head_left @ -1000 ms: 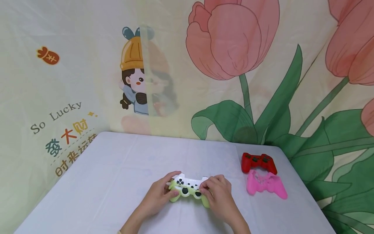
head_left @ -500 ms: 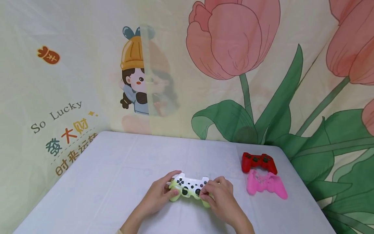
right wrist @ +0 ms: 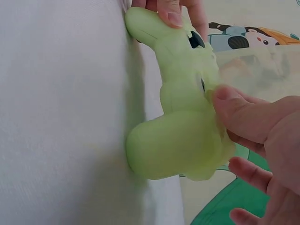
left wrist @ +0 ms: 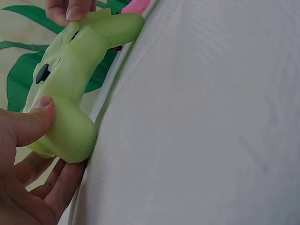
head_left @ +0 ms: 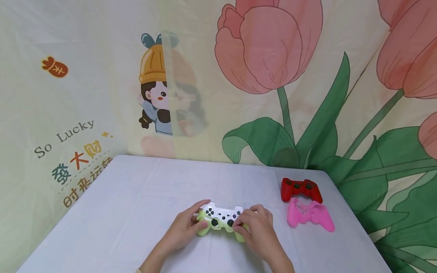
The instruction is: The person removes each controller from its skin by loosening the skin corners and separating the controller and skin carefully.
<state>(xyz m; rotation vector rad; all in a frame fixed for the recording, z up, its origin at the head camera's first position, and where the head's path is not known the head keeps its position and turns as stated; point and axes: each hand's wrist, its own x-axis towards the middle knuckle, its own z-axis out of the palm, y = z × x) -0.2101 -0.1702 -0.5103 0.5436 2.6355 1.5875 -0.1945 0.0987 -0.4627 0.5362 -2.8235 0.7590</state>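
A white game controller point(head_left: 223, 212) with black buttons and sticks sits partly inside a light green soft cover point(head_left: 240, 237), low over the table in the head view. My left hand point(head_left: 182, 227) grips its left handle, thumb on top of the cover and fingers underneath. At the right stick, my right hand point(head_left: 257, 229) pinches the cover's edge between thumb and forefinger. From the right wrist view, the thumb point(right wrist: 234, 105) presses at that edge while the other fingers spread below. A black stick point(left wrist: 43, 73) pokes through the cover in the left wrist view.
To the right on the white table point(head_left: 153, 197) lie a red controller point(head_left: 300, 189) and, in front of it, a pink cover point(head_left: 310, 215). A printed cloth point(head_left: 191, 76) with tulips and a cartoon figure hangs behind the table.
My right hand has shifted slightly down, showing the controller's right buttons. The green edge that crossed above the sticks now lies lower, around them. My left hand keeps its grip.
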